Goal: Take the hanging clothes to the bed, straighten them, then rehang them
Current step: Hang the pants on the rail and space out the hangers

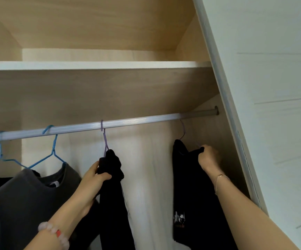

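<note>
Wardrobe rail (pixel 146 119) overhead; left hand (pixel 93 179) fingers gripping middle black garment (pixel 113 195), right hand (pixel 208 157) fingers clutching rightmost black garment (pixel 187 186).

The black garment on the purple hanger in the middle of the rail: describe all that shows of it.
The black garment is dark, soft-looking cloth, bunched at its top and hanging down out of frame. It hangs on a thin purple hanger hooked over the silver rail. The left hand grips its bunched top. A grey top hangs beside it.
</note>
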A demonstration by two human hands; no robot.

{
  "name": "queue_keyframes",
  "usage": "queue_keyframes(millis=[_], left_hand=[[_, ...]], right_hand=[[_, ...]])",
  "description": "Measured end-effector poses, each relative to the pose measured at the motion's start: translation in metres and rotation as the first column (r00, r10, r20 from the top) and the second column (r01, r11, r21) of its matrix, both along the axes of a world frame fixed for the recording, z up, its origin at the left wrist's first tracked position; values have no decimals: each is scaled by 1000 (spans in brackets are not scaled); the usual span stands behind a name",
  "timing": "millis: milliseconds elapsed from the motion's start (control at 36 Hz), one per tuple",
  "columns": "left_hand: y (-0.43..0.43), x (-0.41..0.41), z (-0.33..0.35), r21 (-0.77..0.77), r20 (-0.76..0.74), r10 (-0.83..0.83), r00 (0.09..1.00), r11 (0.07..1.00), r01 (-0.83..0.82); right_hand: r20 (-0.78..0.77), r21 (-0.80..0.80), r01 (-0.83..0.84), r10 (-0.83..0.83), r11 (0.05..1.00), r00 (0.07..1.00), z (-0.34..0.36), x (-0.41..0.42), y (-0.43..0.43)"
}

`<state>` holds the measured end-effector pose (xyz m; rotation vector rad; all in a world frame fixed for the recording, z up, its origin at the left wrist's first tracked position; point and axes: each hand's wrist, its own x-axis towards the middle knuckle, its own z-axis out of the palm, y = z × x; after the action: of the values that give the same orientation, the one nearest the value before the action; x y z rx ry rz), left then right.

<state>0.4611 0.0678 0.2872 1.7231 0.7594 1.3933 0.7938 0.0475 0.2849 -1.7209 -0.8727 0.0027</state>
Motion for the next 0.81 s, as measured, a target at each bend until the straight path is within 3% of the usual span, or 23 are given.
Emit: queue_keyframes(millis=[167,389,806], left_hand=[[0,-6,-7,21,-5,24,1000,1000,-24],[4,-8,-12,28,26,52,998,998,-53],[3,-10,-16,38,11,20,1000,999,-20]], right_hand=[[81,-10,56,-55,998,995,-4,-1,-1],[130,7,-57,56,998,990,-7,-14,0],[213,-34,-99,104,995,971,-4,-30,-12]])
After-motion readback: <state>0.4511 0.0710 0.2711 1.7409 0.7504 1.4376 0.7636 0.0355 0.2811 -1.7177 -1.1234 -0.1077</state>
